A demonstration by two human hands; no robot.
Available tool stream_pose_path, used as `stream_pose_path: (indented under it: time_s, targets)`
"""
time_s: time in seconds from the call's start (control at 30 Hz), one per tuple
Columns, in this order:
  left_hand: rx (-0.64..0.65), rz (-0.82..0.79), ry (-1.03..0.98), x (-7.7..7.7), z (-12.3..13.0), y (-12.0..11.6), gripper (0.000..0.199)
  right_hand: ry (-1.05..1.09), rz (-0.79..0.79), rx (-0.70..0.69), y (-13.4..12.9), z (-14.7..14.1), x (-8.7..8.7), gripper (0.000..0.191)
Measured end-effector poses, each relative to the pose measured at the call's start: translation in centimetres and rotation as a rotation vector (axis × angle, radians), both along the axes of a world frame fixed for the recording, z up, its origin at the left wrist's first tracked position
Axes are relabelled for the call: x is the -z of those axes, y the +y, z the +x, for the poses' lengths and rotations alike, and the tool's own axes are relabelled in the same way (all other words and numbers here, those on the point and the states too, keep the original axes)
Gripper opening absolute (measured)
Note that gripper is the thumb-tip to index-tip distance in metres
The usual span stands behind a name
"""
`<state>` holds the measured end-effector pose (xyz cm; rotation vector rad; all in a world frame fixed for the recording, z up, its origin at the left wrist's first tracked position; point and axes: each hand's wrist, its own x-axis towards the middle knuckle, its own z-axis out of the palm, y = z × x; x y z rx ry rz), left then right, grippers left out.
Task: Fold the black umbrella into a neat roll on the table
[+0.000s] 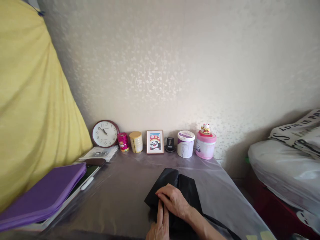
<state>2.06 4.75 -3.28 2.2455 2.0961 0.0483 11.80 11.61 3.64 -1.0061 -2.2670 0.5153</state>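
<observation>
A black, slightly shiny folded cloth lies on the near part of the table, with a long black strap trailing from it to the lower right. My right hand rests on top of the cloth, fingers bent and pressed together around a bit of it near the left fold. Just below those fingertips, my left hand comes up from the bottom edge. Two of its fingers are stretched out against the cloth, almost touching the right hand. What lies under the palms is hidden.
Along the wall stand a clock, a pink can, a yellow-lidded tin, a framed panda picture, a small black stand and two tubs. A purple folder lies left; a bagged bundle sits right.
</observation>
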Motion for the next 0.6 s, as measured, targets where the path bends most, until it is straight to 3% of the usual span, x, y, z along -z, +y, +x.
stream_pose_path:
  time_s: [0.1, 0.2, 0.6]
  targets:
    - [-0.036, 0.052, 0.027, 0.8, 0.2, 0.0, 0.073, -0.06, 0.139, -0.148, -0.5, 0.8, 0.3, 0.028]
    - [-0.054, 0.087, 0.04, 1.1, 0.4, 0.0, 0.073, -0.122, 0.205, -0.206, 0.4, 1.3, 0.7, 0.029]
    - [-0.133, -0.029, 0.014, 0.3, 0.9, -0.2, 0.075, -0.278, 0.26, -0.113, 6.9, 2.3, 1.4, 0.034]
